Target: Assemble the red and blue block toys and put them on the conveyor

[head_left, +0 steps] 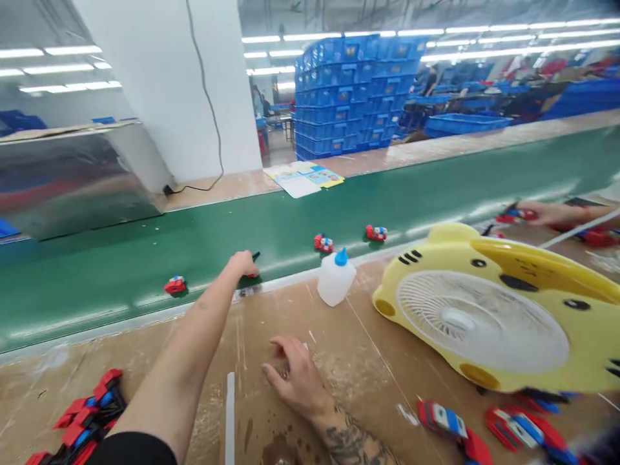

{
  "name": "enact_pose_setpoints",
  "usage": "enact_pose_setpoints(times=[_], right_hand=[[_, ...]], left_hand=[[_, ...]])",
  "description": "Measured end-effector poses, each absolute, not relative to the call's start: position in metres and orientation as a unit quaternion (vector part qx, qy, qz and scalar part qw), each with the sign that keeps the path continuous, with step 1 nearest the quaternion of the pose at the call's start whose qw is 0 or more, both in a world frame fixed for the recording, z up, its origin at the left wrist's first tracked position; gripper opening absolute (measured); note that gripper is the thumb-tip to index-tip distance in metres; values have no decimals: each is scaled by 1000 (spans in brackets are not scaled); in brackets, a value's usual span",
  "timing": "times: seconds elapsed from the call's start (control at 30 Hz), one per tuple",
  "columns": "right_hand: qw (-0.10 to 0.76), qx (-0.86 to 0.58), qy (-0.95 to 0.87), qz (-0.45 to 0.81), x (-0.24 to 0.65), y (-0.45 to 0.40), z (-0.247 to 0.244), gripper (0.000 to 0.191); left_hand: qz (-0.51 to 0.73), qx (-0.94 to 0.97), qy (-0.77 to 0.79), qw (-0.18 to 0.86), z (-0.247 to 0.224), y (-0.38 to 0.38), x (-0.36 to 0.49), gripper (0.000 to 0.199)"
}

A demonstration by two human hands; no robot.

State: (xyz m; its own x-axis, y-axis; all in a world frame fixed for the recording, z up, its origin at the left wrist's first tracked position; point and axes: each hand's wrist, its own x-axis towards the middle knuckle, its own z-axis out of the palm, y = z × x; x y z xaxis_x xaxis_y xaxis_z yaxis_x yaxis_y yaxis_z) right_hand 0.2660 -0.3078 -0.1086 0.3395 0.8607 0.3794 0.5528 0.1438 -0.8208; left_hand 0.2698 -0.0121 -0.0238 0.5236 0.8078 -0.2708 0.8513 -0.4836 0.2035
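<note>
**Left hand (243, 263) over a red piece (252, 276) at the belt's near edge**

In the head view, the red piece lies on the green belt (281, 219), just inside its near edge, largely covered by the left hand. The fingertips are hidden behind the back of that hand, so I cannot tell whether they pinch the piece or only touch it. The right hand (296, 376) rests low over the worktop (271, 310), fingers loosely curled, thumb apart, nothing visible between them.

To handle the piece well, I would take it by its red body rather than the slim black tip (256, 256), keep the wrist low, and leave the right hand clear of the reaching forearm. The squeeze bottle (336, 284), at the worktop's far edge, looks easy to knock with a wide sweep to the right.

The black tip points up and rightward, slanting towards the belt's far edge. The body's long axis is too covered to judge. Left along the belt, another red piece (175, 285) lies with its long axis roughly along the near edge.
</note>
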Motion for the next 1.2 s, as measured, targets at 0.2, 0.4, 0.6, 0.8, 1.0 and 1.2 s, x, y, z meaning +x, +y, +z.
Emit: enact_pose_setpoints(times=[0.2, 0.4, 0.6, 0.8, 1.0, 1.2], right_hand=[[514, -645, -534, 185, 265, -312, -114, 28], [526, -685, -447, 235, 272, -305, -123, 35], [462, -606, -614, 209, 238, -190, -82, 28], [364, -614, -679, 172, 184, -32, -64, 50], [366, -594, -686, 204, 190, -27, -80, 31], [528, -499, -542, 423, 229, -141, -100, 63]], left_hand=[[-18, 885, 437, 162, -26, -42, 220, 72], [-46, 909, 399, 113, -5, -112, 58, 37], [-139, 900, 402, 97, -13, -205, -55, 32], [-143, 871, 464, 74, -44, -212, -45, 27], [-72, 911, 405, 43, -57, -217, -40, 19], [44, 966, 255, -2, -83, -233, -14, 21]])
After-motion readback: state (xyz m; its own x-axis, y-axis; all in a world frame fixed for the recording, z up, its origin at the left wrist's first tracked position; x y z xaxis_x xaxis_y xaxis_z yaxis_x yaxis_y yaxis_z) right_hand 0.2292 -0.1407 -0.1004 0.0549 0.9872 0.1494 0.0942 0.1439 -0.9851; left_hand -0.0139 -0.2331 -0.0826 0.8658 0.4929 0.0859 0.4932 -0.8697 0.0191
